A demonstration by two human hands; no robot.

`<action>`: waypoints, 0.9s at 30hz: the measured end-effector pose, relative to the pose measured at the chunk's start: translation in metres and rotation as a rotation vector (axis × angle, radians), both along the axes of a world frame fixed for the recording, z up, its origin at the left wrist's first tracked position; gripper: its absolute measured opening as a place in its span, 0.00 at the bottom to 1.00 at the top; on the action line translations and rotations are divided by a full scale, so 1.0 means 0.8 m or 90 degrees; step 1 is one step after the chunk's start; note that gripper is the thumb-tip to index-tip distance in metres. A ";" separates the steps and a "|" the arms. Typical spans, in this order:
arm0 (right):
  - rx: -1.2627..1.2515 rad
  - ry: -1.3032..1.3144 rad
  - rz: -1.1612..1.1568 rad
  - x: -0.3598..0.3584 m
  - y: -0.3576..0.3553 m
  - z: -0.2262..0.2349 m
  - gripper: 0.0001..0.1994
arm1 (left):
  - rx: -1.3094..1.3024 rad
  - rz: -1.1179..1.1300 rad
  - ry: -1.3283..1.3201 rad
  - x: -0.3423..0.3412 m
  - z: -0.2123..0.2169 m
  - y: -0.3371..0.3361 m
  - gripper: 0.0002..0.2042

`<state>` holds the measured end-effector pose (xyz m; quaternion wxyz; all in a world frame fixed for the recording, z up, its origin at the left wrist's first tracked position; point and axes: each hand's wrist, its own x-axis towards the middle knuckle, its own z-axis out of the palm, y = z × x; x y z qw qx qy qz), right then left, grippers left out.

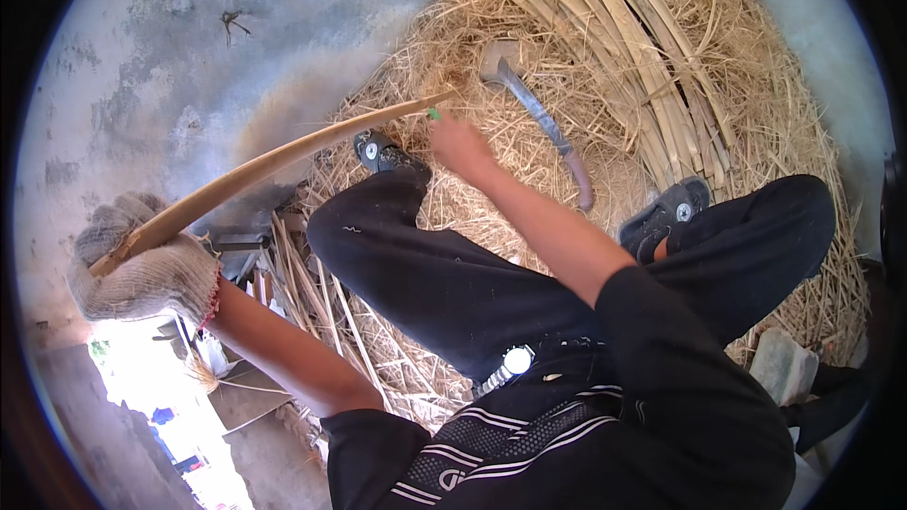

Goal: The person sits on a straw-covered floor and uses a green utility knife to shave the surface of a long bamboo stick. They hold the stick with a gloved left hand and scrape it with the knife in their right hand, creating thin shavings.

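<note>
My left hand (151,260), in a knitted grey work glove, is closed around the lower end of a long, curved strip that looks like split bamboo (274,162). The strip slants up to the right, across the wall side of my lap. Near its far tip is my bare right hand (460,146), its fingers curled closed. A small bit of green (434,114) shows at those fingers; what it belongs to is hidden. A machete (543,118) with a brownish handle lies on the shavings to the right of my right hand, apart from it.
Pale shavings (605,170) cover the floor. Long split strips (642,47) lie piled at the far right. My shod feet rest on either side of the machete. A stained wall (312,9) stands at the left, and a silvery watch (518,361) is at my waist.
</note>
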<state>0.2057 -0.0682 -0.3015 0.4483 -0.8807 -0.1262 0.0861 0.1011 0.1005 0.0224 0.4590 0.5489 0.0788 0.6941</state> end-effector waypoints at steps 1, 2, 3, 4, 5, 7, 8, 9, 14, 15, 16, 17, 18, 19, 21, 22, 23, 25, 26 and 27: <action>-0.045 -0.028 -0.047 0.012 -0.004 -0.006 0.18 | 0.000 -0.012 -0.012 0.005 -0.001 0.000 0.15; -0.050 -0.029 -0.024 0.017 -0.005 -0.012 0.18 | 0.000 -0.024 -0.024 0.008 -0.002 0.001 0.15; -0.017 -0.037 -0.018 0.018 0.001 -0.017 0.17 | -0.012 -0.037 -0.035 0.010 -0.003 0.008 0.15; 0.010 -0.047 0.003 0.010 0.006 0.006 0.17 | -0.029 -0.036 -0.047 0.006 -0.008 0.024 0.15; 0.038 -0.053 0.023 -0.003 0.011 0.027 0.17 | -0.046 -0.036 -0.056 -0.001 -0.010 0.033 0.15; -0.023 -0.072 0.030 0.001 0.004 0.017 0.16 | 0.014 -0.078 -0.012 -0.004 -0.011 0.027 0.15; -0.067 -0.077 0.027 0.010 -0.009 -0.026 0.16 | 0.056 -0.131 0.011 -0.011 -0.012 0.034 0.15; -0.106 -0.079 0.010 0.017 -0.008 -0.055 0.16 | 0.075 -0.086 0.005 -0.002 -0.009 0.022 0.16; -0.276 -0.180 -0.001 0.038 0.014 -0.038 0.09 | 0.384 0.604 0.353 -0.007 -0.011 0.002 0.20; -0.360 -0.201 0.029 0.046 0.014 -0.032 0.10 | 0.355 0.581 0.353 -0.013 -0.007 0.005 0.19; -0.446 -0.214 0.058 0.053 0.010 -0.036 0.11 | 0.329 0.552 0.358 -0.017 -0.006 0.003 0.18; -0.542 -0.177 -0.069 0.085 -0.011 -0.077 0.12 | 0.312 0.497 0.364 -0.008 -0.005 -0.008 0.17; -0.634 -0.136 -0.207 0.122 -0.040 -0.115 0.14 | 0.284 0.417 0.300 0.009 -0.005 -0.027 0.16; -0.548 -0.143 -0.174 0.123 -0.050 -0.119 0.14 | 0.310 0.425 0.313 0.008 -0.005 -0.019 0.16; -0.387 -0.174 -0.096 0.113 -0.068 -0.105 0.14 | 0.341 0.454 0.337 -0.006 -0.010 -0.001 0.18; -0.315 -0.164 -0.067 0.096 -0.066 -0.088 0.14 | 0.355 0.466 0.334 -0.010 -0.011 -0.006 0.20; -0.241 -0.151 -0.037 0.072 -0.056 -0.057 0.14 | 0.299 0.394 0.282 -0.015 -0.011 -0.006 0.20; -0.056 -0.049 -0.046 0.069 -0.044 -0.028 0.15 | 0.196 0.223 0.166 -0.003 -0.009 -0.011 0.21; 0.062 0.041 -0.065 0.072 -0.030 -0.023 0.15 | 0.231 0.214 0.142 -0.002 -0.016 -0.003 0.23; 0.179 0.130 -0.081 0.075 -0.019 -0.019 0.15 | 0.219 0.185 0.138 -0.002 -0.016 0.004 0.23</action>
